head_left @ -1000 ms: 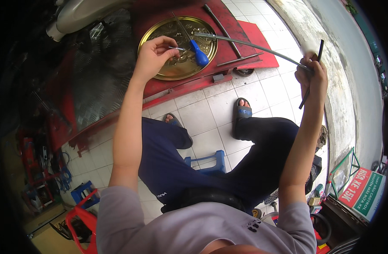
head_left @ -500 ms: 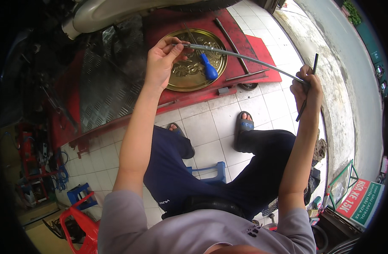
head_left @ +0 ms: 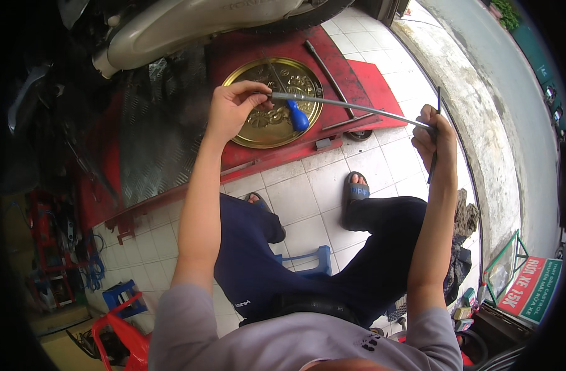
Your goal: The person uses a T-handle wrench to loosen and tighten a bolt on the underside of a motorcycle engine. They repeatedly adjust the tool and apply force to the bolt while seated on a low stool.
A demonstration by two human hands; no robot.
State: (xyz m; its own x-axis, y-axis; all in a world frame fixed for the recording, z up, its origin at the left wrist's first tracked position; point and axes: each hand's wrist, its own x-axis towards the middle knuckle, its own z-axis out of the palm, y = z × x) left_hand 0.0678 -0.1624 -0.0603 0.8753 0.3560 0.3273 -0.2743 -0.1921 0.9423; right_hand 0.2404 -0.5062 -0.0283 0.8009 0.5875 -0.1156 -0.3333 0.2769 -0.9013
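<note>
A T-handle socket wrench [head_left: 363, 106] stretches between my hands above the red platform, its grey shaft sloping slightly down to the right. My right hand [head_left: 441, 141] is closed around the black crossbar at the right end. At the other end, my left hand [head_left: 233, 110] pinches the socket tip between thumb and fingers; whether a small part is also in that pinch cannot be made out. Below the shaft lies a round gold-coloured tray [head_left: 249, 141] with raised patterns. On it rests a screwdriver with a bulbous blue handle [head_left: 299, 119].
Another T-handle wrench [head_left: 330, 79] lies on the red platform [head_left: 230, 46] beside the tray. A motorcycle [head_left: 165, 34] stands over the platform's far left. A blue stool [head_left: 320, 263] is between my legs, a red chair [head_left: 125, 340] at lower left. White floor tiles [head_left: 301, 195] extend below the platform.
Both hands and the wrench have come lower in the picture, and the shaft slopes less. The platform and tray have also shifted slightly down and left in view.
</note>
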